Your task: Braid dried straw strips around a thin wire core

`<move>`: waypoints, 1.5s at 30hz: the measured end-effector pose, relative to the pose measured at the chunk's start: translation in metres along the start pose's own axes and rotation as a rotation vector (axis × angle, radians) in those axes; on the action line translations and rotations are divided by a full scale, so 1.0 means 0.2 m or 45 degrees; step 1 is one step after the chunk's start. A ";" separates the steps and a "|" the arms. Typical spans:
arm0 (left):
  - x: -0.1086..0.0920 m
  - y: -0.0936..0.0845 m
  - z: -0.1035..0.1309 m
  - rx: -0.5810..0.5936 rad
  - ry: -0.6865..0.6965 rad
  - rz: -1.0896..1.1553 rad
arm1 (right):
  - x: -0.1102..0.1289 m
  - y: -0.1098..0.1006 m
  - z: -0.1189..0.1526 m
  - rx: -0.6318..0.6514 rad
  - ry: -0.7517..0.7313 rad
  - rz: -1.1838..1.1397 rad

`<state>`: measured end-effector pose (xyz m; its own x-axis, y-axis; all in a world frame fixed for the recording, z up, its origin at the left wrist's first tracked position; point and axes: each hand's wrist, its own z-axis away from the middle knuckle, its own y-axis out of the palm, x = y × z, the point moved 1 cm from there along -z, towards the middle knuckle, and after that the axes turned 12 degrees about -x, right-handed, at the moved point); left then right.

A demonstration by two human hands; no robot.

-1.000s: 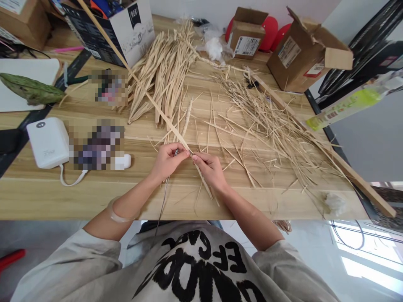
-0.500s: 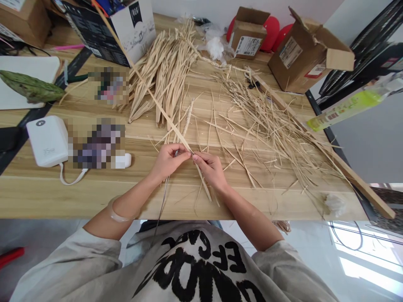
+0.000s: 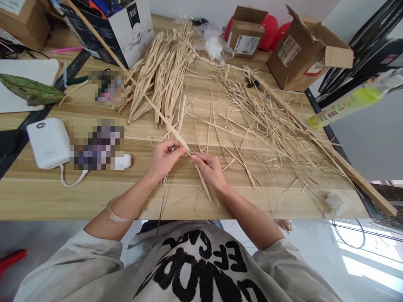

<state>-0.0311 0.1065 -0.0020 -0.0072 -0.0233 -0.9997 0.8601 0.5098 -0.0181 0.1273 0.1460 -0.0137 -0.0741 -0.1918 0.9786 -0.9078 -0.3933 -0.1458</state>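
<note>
A long pale straw strip runs from the upper left down to my fingers. My left hand pinches it between thumb and forefinger. Just right of that, my right hand has thumb and forefinger closed at the strip's lower part, with a small dark point showing at the fingertips. Beneath my hands the strip's tail slants toward the table's front edge. A thin grey wire or cord hangs from my left hand down to my lap. Behind my left hand lies a braided straw piece.
A thick bundle of straw strips lies behind my hands. Loose thin strips scatter to the right beside a long wooden bar. Cardboard boxes stand at the back. A white power bank sits on the left.
My left hand has slid a little left and up along the strip, opening a small gap from my right hand. The strip's far end has swung left.
</note>
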 end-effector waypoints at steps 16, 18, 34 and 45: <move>0.03 0.02 0.01 0.006 0.102 -0.045 | -0.03 0.01 0.01 -0.026 -0.021 -0.065; 0.02 0.03 0.01 0.020 0.109 -0.038 | -0.02 0.01 0.01 -0.026 -0.022 -0.075; -0.03 0.01 0.01 -0.026 0.010 0.020 | 0.01 0.00 0.00 -0.006 0.019 -0.006; -0.01 0.02 0.02 0.077 0.060 -0.082 | 0.00 0.00 0.00 0.003 0.007 -0.062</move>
<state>-0.0248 0.1048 0.0007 -0.0859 -0.0132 -0.9962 0.8863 0.4557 -0.0825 0.1271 0.1464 -0.0130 -0.0319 -0.1675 0.9854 -0.9094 -0.4042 -0.0981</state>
